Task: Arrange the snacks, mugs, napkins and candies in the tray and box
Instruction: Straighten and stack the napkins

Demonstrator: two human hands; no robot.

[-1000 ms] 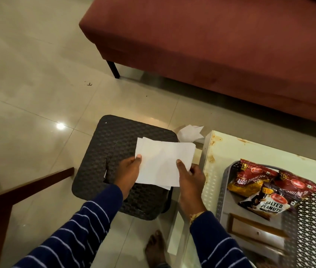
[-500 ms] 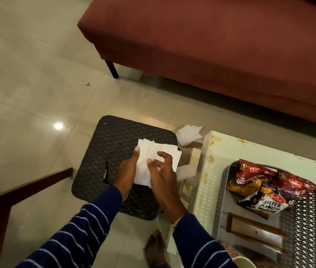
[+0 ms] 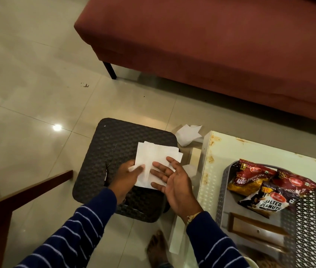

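A folded white napkin [image 3: 153, 157] is held over a black woven stool [image 3: 114, 144]. My left hand [image 3: 126, 176] pinches its lower left edge. My right hand [image 3: 172, 178] lies flat with fingers spread, palm up against the napkin's right side. A grey perforated tray [image 3: 306, 219] stands on the white table [image 3: 222, 149] at the right. It holds three snack packets: a red and yellow one [image 3: 246, 176], another red one [image 3: 296, 180] and a salted peanuts packet [image 3: 269, 202]. A wooden box [image 3: 253, 227] lies in the tray's near part.
A crumpled white napkin [image 3: 188, 135] lies on the tiled floor behind the stool. A dark red sofa [image 3: 211, 45] fills the back. A wooden chair frame [image 3: 18, 198] stands at the lower left. My bare foot [image 3: 157, 248] rests by the table's edge.
The napkin went from spread wide between both hands to folded narrower. My right hand crossed left over it, then opened flat beside it.
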